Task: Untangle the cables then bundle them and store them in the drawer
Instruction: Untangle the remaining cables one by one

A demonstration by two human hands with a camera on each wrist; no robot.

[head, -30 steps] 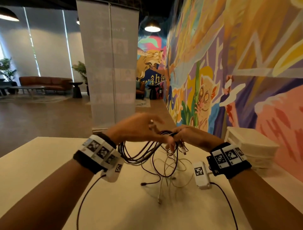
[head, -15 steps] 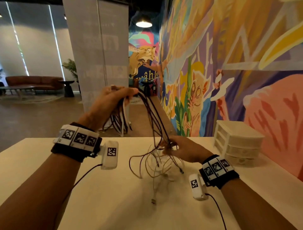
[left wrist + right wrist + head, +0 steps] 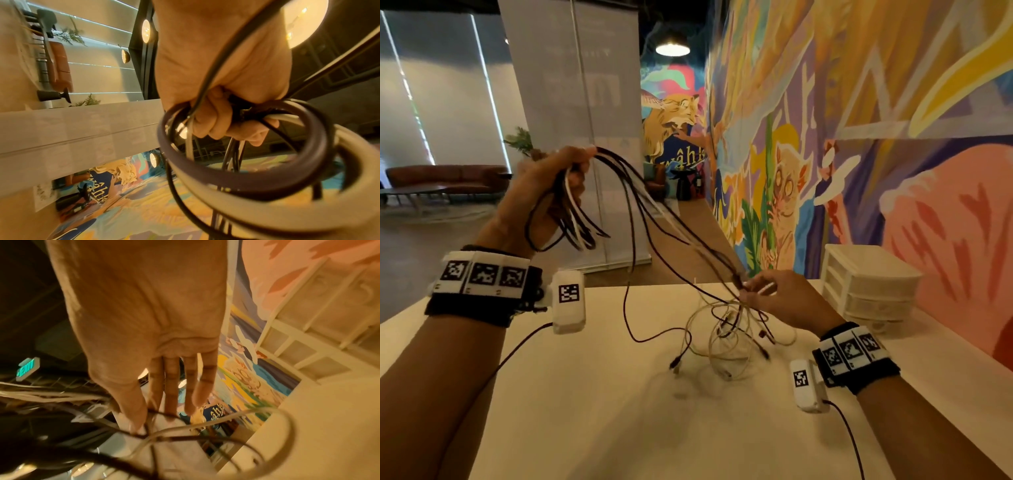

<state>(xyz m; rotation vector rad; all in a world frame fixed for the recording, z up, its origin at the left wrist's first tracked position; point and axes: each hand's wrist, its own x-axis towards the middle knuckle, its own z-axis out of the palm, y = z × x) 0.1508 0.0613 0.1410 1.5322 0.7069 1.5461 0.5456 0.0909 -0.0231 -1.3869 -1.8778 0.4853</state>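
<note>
My left hand [image 3: 558, 192] is raised above the table's far left edge and grips a bunch of black and white cable loops [image 3: 582, 222]; in the left wrist view its curled fingers [image 3: 226, 123] close round those loops [image 3: 246, 178]. Taut strands [image 3: 671, 233] run down to my right hand [image 3: 774, 298], which pinches them low over the table between thumb [image 3: 131, 410] and forefinger, other fingers straight. Below it a tangle of white and black cables [image 3: 726, 342] hangs and lies on the table [image 3: 585, 411].
A white plastic drawer unit [image 3: 869, 284] with three shut drawers stands at the table's right, against the painted wall. Thin black leads run from the wrist cameras along both forearms. Beyond the table's far edge are open floor and a grey banner.
My left hand has lifted the cable loops up and to the left, away from the right hand, pulling strands taut. The right hand stayed low, holding the tangle.
</note>
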